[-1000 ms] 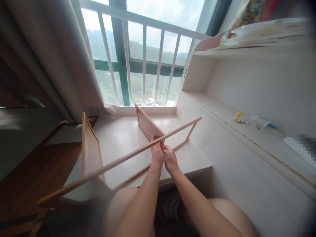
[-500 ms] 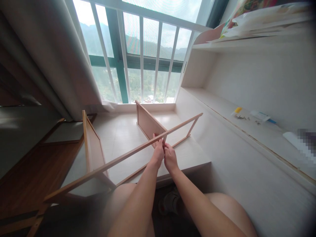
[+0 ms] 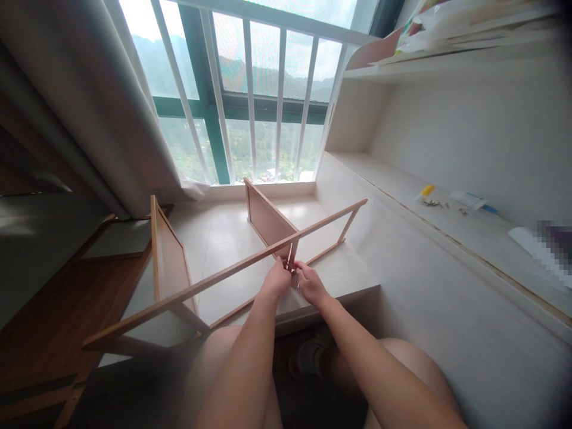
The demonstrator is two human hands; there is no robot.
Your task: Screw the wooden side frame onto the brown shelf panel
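A light-wood shelf frame [image 3: 232, 269] lies on its side on the pale platform, with its long rails running from lower left to upper right. Two panels cross it: a middle shelf panel [image 3: 270, 214] and a left shelf panel [image 3: 172, 256]. My left hand [image 3: 277, 277] is closed around the near lower end of the middle panel, where it meets the frame. Just right of that joint, my right hand [image 3: 310, 283] pinches with thumb and fingers. A thin pale sliver shows below its fingertips; what it is I cannot make out.
On the ledge at right lie small metal screws [image 3: 431, 203], a yellow-capped item [image 3: 426, 190] and a clear plastic packet [image 3: 469, 199]. A barred window [image 3: 263, 107] stands behind, beside a curtain [image 3: 98, 89]. The platform's front edge [image 3: 339, 296] drops off before my knees.
My hands have moved slightly down and apart at the joint, uncovering more of the upright piece. The view has shifted a little; the frame stays in place.
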